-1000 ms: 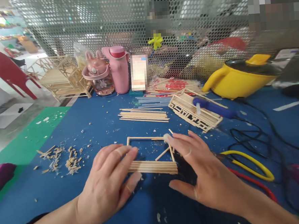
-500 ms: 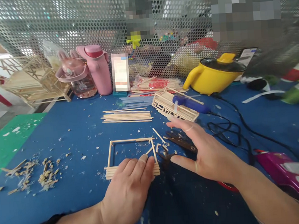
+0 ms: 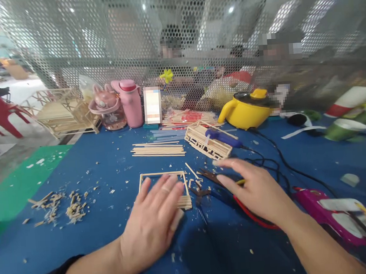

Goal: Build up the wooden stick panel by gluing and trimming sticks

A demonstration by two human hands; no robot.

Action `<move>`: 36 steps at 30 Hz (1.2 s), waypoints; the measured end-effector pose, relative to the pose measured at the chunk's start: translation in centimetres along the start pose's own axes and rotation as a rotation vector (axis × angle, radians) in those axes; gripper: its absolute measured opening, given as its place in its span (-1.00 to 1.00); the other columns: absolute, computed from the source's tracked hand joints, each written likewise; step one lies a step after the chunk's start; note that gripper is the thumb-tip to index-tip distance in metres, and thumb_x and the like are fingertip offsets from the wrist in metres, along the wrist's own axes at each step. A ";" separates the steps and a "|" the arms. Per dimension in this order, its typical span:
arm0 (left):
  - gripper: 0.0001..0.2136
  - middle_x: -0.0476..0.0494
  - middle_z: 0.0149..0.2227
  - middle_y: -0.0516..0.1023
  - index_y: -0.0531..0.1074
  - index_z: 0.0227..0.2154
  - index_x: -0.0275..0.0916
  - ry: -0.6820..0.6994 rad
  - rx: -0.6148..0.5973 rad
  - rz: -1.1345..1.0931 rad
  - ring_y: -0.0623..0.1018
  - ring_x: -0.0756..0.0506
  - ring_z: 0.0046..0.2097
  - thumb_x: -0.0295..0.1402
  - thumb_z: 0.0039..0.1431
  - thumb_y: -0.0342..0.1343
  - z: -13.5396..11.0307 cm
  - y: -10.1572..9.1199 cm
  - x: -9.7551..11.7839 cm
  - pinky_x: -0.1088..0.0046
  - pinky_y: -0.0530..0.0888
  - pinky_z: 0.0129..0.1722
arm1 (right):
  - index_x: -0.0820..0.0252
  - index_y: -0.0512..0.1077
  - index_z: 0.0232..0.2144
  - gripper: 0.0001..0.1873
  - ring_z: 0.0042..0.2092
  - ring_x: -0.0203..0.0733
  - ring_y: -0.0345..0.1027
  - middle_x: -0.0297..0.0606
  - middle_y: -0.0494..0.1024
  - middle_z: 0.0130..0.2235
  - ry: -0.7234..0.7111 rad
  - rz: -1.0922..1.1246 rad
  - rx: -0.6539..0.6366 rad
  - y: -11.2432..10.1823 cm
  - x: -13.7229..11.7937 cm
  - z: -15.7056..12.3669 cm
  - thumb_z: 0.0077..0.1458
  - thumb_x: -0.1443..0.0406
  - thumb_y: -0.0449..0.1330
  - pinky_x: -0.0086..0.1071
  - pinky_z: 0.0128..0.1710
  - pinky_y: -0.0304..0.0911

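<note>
Left hand has slid up, flat and open, over the stick frame. Right hand, nearer, fingers spread and empty, covers the cutters, handles trailing toward lower right.

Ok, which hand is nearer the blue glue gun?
Right. The right hand is just in front of the blue glue gun, fingertips short of it. The left hand lies further off to the left, flat on the square stick frame.
</note>
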State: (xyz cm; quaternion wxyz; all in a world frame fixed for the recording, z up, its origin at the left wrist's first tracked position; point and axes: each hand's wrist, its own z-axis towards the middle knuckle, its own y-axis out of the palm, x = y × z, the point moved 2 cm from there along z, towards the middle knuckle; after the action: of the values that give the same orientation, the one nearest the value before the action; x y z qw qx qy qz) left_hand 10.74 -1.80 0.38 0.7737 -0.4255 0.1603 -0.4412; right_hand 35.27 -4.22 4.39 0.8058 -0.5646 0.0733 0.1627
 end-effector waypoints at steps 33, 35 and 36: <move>-0.75 -0.13 -0.15 0.50 0.41 -0.14 -0.31 -0.371 -0.732 -0.323 0.53 -0.09 -0.20 -0.25 0.23 0.08 -2.6 -2.2 -10.0 0.27 0.50 -0.21 | 0.18 0.44 -0.26 -0.76 -0.54 -0.34 0.19 -0.48 0.32 -0.59 -0.170 0.267 -0.141 4.8 -4.6 0.7 0.11 0.16 0.11 -0.47 -0.51 0.13; -0.73 -0.17 -0.05 0.46 0.38 -0.06 -0.28 -0.384 -0.726 -0.252 0.51 -0.13 -0.12 -0.26 0.24 0.07 -2.7 -2.5 -10.7 0.21 0.50 -0.15 | 0.17 0.44 -0.25 -0.74 -0.54 -0.33 0.21 -0.47 0.34 -0.58 -0.168 0.262 -0.113 4.7 -4.5 0.8 0.12 0.14 0.10 -0.46 -0.50 0.15; -0.72 -0.18 -0.03 0.45 0.37 -0.04 -0.27 -0.402 -0.711 -0.211 0.51 -0.13 -0.10 -0.27 0.24 0.07 -2.8 -2.8 -11.2 0.20 0.49 -0.14 | 0.17 0.45 -0.25 -0.73 -0.54 -0.33 0.22 -0.45 0.37 -0.57 -0.166 0.257 -0.095 4.7 -4.4 0.9 0.13 0.13 0.09 -0.46 -0.50 0.16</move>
State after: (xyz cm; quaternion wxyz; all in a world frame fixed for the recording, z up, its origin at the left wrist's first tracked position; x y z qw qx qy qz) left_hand 1.15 5.24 -0.44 0.5450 -0.7577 0.1039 -0.3435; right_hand 29.45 -2.75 1.87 0.7539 -0.5729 0.0704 0.3138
